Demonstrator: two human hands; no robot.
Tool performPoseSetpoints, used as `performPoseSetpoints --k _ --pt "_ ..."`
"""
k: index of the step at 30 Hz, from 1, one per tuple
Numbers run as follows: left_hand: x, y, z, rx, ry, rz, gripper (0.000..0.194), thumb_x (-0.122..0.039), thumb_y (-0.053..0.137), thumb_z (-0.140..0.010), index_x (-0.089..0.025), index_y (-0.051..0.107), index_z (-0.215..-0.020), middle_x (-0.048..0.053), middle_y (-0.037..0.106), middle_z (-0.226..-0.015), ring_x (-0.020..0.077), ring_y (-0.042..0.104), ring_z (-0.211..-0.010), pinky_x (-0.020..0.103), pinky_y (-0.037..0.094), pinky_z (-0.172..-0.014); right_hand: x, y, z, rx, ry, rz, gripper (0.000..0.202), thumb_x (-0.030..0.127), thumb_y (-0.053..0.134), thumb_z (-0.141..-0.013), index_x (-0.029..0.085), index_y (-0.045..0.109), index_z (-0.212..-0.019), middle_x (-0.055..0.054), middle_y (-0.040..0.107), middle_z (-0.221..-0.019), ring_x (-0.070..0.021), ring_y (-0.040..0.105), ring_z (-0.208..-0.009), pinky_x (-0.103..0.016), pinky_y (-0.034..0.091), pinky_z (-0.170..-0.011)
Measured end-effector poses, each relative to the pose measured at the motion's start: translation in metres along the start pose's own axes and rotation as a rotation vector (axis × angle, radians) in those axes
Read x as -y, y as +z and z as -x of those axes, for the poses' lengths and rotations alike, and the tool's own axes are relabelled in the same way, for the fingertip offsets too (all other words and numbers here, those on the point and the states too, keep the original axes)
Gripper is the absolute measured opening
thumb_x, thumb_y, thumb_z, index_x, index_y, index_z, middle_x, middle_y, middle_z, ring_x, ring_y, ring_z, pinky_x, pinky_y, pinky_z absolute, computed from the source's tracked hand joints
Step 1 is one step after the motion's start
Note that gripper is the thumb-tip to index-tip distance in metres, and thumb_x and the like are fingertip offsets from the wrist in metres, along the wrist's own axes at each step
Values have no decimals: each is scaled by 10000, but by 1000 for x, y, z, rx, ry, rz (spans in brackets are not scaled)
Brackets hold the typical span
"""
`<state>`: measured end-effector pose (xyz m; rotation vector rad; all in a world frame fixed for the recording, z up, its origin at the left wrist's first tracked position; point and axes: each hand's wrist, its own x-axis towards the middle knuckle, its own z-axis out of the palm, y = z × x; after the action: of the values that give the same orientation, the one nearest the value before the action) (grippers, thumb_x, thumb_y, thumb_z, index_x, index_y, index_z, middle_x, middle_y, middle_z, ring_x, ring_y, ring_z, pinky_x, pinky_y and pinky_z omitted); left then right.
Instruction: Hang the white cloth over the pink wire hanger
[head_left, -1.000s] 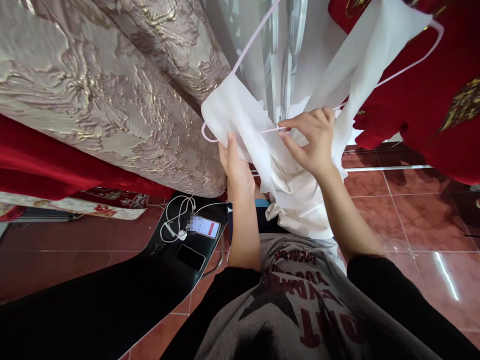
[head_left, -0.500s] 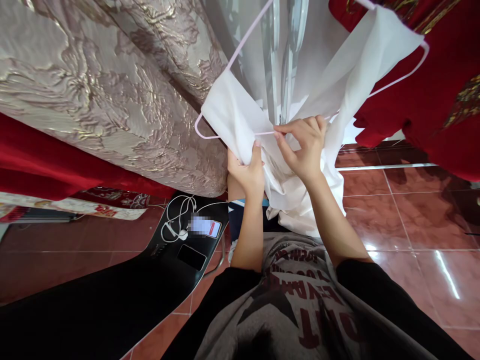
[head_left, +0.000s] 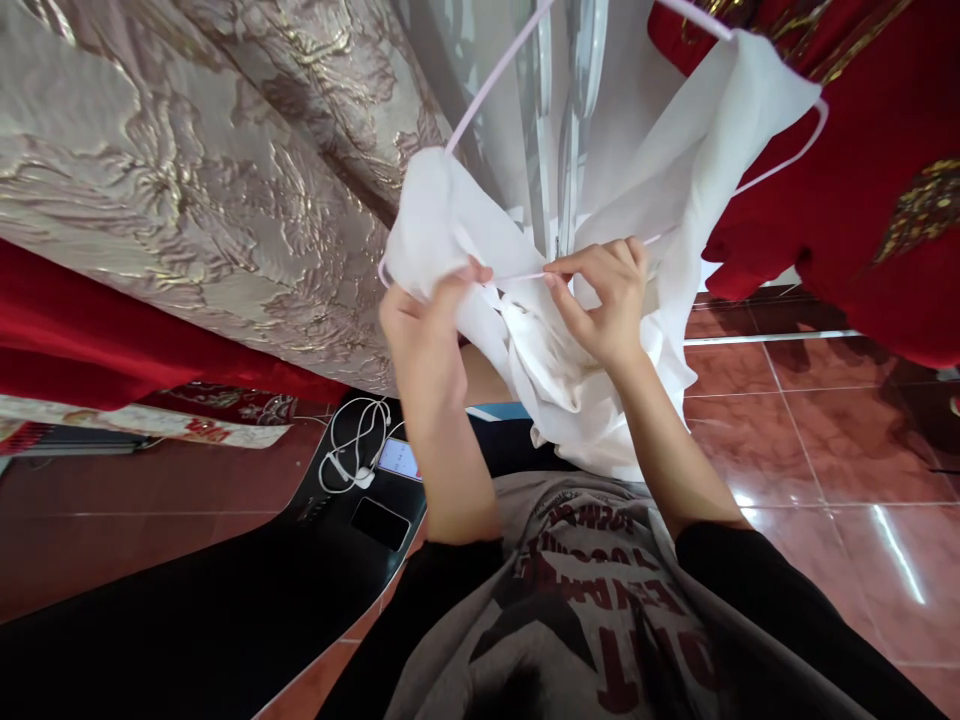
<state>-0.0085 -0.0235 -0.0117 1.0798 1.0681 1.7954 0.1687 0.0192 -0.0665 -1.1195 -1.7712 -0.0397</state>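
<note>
Apparently settling a white garment (head_left: 442, 215) on a pale pink hanger (head_left: 502, 75), judging by the drape over both shoulders of the frame. Holding both up in front of the body, with the garment's lower folds bunching over the lap. Pinching the hanger's thin lower bar with the right hand (head_left: 609, 300), thumb and forefinger brought together, other fingers loosely bent. Bending the left hand (head_left: 427, 345) partway closed at the cloth near the hanger's left corner, but blurring there, so not telling whether gripping cloth, bar or both. Probably calling next for steadying the bar with the right hand while easing the cloth along the hanger with the left, without tugging too hard.

Wearing a grey T-shirt (head_left: 570, 570) with large dark red lettering, appearing upside down from this angle and yielding broken letters, including a T, but no sure word. Showing faint characters on a lit phone (head_left: 399, 457) beside white earphones (head_left: 364, 478), too small for reading. Displaying red lettering on a pale cloth strip (head_left: 150, 416) at far left, likewise unreadable. Making out no brand anywhere.
</note>
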Motion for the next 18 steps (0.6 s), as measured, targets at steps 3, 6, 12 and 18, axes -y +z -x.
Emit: performPoseSetpoints --k 3,6,12,18 --pt "-25 -16 -29 144 -123 173 136 -353 797 -842 -290 759 -956 4 787 -1081 325 585 -1404 511 497 -1232 -3 -2 -1 8 -2 5 382 502 480 -1059 240 737 -952 -17 691 -848 -172 564 -862 -432 407 -1048" --pt "-30 -34 -47 198 -52 264 336 -411 869 -786 -377 758 -1102 -189 661 -1418 189 45 -1686 352 190 -1419 -4 -2 -2 24 -6 10 390 507 464 -1067 238 724 -957 -14 694 -859 -167 562 -859 -420 399 -1062" --pt "34 -61 -29 -174 8 166 506 -650 845 -745 -379 653 -1127 -195 563 -1554 285 162 -1662 555 348 -1330 0 0 -1 55 32 58 409 514 439 -1074 235 714 -957 -27 702 -880 -180 572 -889 -437 412 -1053" --pt "64 -25 -2 18 -215 183 579 -824 530 -876 -323 604 -1157 44 650 -1465 179 591 -709 399 506 -674 6 3 0 77 43 27 388 502 446 -1074 252 732 -995 -29 725 -920 -189 604 -919 -458 423 -1071"
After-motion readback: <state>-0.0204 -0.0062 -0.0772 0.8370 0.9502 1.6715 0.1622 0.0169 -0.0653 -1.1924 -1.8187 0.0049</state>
